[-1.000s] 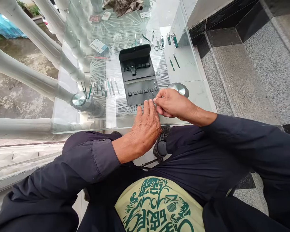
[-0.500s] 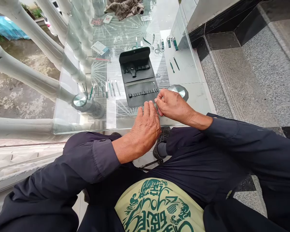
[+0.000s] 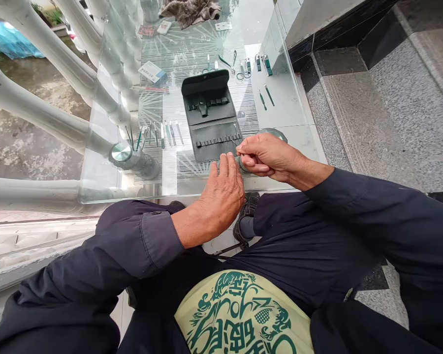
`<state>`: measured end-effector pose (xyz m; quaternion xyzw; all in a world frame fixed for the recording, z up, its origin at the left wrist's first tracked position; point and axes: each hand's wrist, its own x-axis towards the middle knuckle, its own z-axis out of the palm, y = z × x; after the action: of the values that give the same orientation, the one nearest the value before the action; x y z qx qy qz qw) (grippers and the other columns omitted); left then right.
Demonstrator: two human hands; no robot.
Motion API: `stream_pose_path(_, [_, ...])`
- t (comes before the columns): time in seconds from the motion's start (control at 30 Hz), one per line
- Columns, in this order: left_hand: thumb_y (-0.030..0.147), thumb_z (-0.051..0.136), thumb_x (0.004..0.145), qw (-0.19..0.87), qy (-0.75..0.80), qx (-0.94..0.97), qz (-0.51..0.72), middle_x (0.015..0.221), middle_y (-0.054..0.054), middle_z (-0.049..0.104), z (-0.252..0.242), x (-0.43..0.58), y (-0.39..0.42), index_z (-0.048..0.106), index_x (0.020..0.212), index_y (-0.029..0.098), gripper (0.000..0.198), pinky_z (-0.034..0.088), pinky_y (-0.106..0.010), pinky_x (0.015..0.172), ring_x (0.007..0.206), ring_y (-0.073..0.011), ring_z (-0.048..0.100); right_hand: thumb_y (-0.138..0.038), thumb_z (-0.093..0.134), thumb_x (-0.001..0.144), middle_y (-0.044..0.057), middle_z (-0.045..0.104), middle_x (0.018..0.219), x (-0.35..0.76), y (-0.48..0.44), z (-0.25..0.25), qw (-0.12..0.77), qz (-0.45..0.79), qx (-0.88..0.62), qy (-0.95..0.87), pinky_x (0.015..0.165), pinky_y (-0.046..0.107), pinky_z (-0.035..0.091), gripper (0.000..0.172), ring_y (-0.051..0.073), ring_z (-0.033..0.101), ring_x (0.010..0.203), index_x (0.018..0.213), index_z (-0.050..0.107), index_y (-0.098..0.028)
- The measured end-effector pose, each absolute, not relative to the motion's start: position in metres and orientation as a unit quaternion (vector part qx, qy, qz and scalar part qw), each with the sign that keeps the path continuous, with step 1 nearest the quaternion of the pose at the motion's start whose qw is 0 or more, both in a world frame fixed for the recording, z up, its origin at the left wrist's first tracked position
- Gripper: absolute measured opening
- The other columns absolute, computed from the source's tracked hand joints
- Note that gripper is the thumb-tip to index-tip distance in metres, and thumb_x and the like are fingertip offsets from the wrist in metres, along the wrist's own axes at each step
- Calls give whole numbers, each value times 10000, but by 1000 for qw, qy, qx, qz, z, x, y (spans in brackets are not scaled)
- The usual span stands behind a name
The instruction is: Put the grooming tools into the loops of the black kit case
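Observation:
A black manicure case (image 3: 210, 129) lies unfolded on the glass table (image 3: 203, 184), with rows of elastic loops across its panels. My left hand (image 3: 224, 194) rests with straight fingers at the case's near edge and holds nothing. At the lower right corner of the case, my right hand (image 3: 271, 156) pinches a thin metal tool (image 3: 235, 143) between thumb and fingertips; its lower part is hidden. Another slim metal tool (image 3: 235, 129) shows at the right end of the lower loop row. Whether the two pieces are separate is hard to tell.
Several slim tools (image 3: 172, 132) lie left of the case. Nail clippers (image 3: 267, 65), scissors (image 3: 243, 72) and cuticle nippers (image 3: 229, 63) lie beyond it, with two small tools (image 3: 268, 95) at right. A small box (image 3: 152, 72) and a brown cloth (image 3: 190, 12) are farther back.
My right hand has turned and shifted slightly right, its lower fingers now showing curled, and the thin tool in its pinch is tilted more. My left hand stays in place.

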<state>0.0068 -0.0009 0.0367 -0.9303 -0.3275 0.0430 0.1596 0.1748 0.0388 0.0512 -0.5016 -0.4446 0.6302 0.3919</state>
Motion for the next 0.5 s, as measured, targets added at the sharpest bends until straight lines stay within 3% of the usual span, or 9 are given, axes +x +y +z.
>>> stream_pose_path(0.1, [395,475,957,158,-325,-931,47,1534,-334,257,37,7,0,301,1460,-108,733,269,-524,1146,1441,-432,259,-259,573,844,-32,534,526,173,38,44,380,575,-532,-492,304,220,142,131,58,290,316,760,488,-204])
stream_pose_path(0.23, [400,485,954,154,-321,-933,48,1522,-342,276,38,7,1,312,1452,-117,738,293,-525,1134,1429,-440,280,-240,522,869,-17,551,513,169,35,35,335,332,-608,-638,460,256,353,114,121,468,451,764,486,-213])
stream_pose_path(0.3, [405,488,954,153,-324,-933,44,1526,-341,266,37,7,1,296,1460,-113,750,278,-526,1144,1436,-435,267,-231,498,878,0,574,557,167,33,34,318,237,-614,-682,543,276,382,129,144,514,541,751,486,-212])
stream_pose_path(0.5, [399,503,951,144,-320,-936,41,1524,-344,266,37,7,3,295,1455,-119,752,280,-524,1145,1438,-439,258,-219,491,872,7,599,577,166,34,38,285,217,-634,-685,556,274,360,117,146,522,555,756,487,-206])
